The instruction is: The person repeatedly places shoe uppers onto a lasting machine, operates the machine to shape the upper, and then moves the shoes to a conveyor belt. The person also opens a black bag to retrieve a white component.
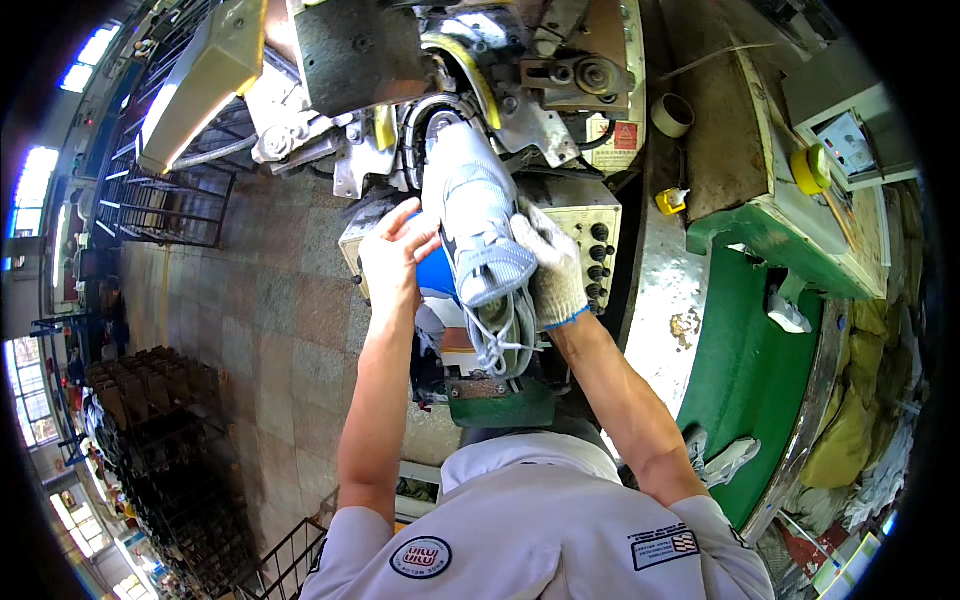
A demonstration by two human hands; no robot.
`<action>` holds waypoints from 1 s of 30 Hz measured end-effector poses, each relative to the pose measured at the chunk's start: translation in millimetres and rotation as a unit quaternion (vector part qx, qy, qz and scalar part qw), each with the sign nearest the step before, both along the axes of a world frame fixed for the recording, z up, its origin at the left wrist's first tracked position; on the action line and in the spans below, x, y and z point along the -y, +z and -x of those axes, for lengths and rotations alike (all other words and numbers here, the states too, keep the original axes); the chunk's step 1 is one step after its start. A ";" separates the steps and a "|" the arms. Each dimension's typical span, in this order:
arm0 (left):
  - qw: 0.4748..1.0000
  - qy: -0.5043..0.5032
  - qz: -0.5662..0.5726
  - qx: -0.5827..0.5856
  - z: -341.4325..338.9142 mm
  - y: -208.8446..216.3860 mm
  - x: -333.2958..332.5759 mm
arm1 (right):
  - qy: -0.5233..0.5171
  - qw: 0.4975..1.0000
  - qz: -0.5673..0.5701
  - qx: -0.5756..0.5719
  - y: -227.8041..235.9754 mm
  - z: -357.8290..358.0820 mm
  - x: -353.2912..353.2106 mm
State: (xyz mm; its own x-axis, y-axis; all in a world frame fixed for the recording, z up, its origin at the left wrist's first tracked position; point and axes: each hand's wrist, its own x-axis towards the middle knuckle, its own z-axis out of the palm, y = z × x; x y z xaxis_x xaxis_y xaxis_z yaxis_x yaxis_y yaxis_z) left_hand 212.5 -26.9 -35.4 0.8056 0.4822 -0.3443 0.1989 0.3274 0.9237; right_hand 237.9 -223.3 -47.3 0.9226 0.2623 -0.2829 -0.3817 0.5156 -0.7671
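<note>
A light grey lace-up shoe [478, 205] lies lengthwise before me, its toe up inside the curved clamp [440, 115] of a machine. Loose pale laces [500, 335] hang from its collar toward my body. My right hand [552, 262], in a white knit glove with a blue cuff edge, grips the shoe's right side. On the other side is my bare left hand [398, 255], palm facing the shoe and fingers loosely apart. Whether its fingertips touch the shoe, I cannot tell. The sole is hidden beneath, with a blue part [436, 270] showing below the shoe.
Dark knobs [598, 252] line a pale control box behind my right hand. To the right runs a green conveyor trough [745, 350] with several shoes in it. A tape roll [672, 115] rests by the bench [720, 150]. Dark racks [165, 440] stand at left.
</note>
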 end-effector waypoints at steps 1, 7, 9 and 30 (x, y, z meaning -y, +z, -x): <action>1.000 0.001 0.009 0.024 -4.1 1.9 -5.3 | -0.014 1.000 0.022 0.011 -8.0 -8.6 -8.4; 0.994 0.040 0.014 0.102 -20.3 -5.2 -15.6 | -0.039 0.986 0.092 0.133 -2.1 -35.9 -43.2; 0.994 0.054 0.041 0.086 -18.5 -20.6 -8.7 | -0.062 0.988 0.101 0.095 -13.0 -40.0 -52.6; 0.989 -0.124 0.078 0.013 -3.8 -36.0 -13.8 | -0.157 0.803 0.446 0.363 -47.5 -22.9 -70.1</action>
